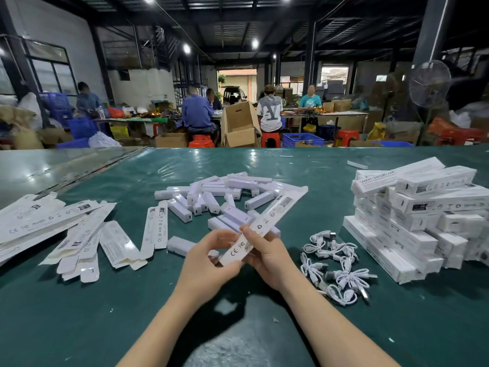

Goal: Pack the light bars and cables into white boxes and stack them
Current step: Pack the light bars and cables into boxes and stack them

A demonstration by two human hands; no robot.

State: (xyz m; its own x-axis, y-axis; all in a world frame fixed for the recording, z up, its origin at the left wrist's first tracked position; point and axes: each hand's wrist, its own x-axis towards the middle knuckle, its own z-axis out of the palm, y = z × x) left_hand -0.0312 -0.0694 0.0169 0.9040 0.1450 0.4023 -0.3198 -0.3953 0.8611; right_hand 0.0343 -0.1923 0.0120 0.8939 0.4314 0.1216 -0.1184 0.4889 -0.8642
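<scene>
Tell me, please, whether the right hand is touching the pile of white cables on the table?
Apart. The head view shows the right hand gripping the flat white box together with the left hand, with bare green table between it and the white cables.

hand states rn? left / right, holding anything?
Left hand: closed on the lower end of the white box.
Right hand: closed on the same box, just above the left.

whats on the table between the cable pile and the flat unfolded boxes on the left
In the head view: both hands, left hand and right hand, holding a box, and loose light bars.
</scene>
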